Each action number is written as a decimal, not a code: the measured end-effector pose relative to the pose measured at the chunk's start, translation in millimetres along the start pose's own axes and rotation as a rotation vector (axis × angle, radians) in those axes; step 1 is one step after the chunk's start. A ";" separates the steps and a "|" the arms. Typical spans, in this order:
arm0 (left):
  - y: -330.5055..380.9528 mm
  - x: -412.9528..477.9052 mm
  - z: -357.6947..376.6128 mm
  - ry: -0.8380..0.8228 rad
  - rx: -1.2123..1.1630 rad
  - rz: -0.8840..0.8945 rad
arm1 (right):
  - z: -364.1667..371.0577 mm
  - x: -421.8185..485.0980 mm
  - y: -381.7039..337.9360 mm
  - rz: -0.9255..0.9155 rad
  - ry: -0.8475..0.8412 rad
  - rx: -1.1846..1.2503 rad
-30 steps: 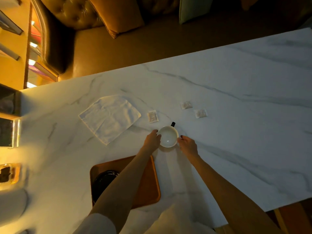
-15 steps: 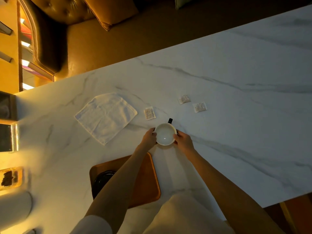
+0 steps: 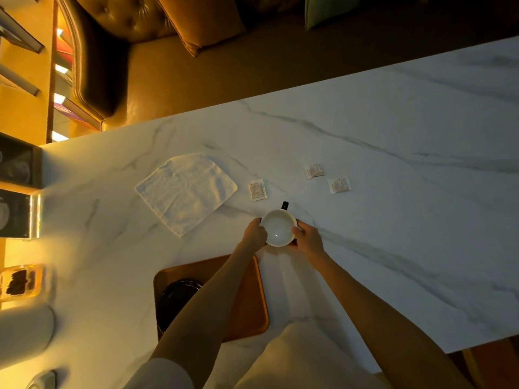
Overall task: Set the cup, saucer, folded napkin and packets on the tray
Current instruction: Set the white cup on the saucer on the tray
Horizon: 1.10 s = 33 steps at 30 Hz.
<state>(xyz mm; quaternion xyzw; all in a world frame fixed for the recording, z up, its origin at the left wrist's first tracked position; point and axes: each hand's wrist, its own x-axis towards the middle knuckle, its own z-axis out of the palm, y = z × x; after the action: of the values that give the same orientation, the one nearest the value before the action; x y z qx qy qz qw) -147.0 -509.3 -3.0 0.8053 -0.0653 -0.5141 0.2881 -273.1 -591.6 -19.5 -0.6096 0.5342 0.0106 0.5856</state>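
The white round ceramic cup (image 3: 278, 227), dark handle pointing away, sat upright in my left hand (image 3: 254, 234) and right hand (image 3: 307, 240), just beyond the orange-brown rectangular tray (image 3: 248, 299) bearing the black round saucer (image 3: 175, 297). The white square cloth napkin (image 3: 186, 192) lay flat on the desk (image 3: 393, 226) to the left, and three small white paper packets (image 3: 257, 189) lay scattered past the cup.

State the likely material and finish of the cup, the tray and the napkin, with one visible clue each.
The cup looks like glazed ceramic: its white inside is smooth with a small glint. The tray may be wood or wood-toned plastic, unclear which: orange-brown, smooth, rounded corners. The napkin seems woven cloth, matte: soft creases and a textured surface.
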 end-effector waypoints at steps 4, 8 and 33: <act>-15.0 -20.8 -12.8 0.008 -0.059 0.021 | 6.5 -15.2 -5.0 -0.037 -0.035 0.012; -45.5 -48.5 -32.3 0.028 -0.087 0.072 | 25.4 -42.4 -9.3 -0.059 -0.071 0.048; -308.1 -196.2 -150.7 0.085 -0.560 -0.020 | 226.2 -240.3 43.7 0.167 -0.475 0.359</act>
<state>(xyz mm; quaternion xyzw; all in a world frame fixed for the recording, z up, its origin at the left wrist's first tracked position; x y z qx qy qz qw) -166.3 -116.5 34.4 0.7158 0.0994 -0.4808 0.4966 -266.6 -262.9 32.2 -0.4307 0.4238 0.1063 0.7896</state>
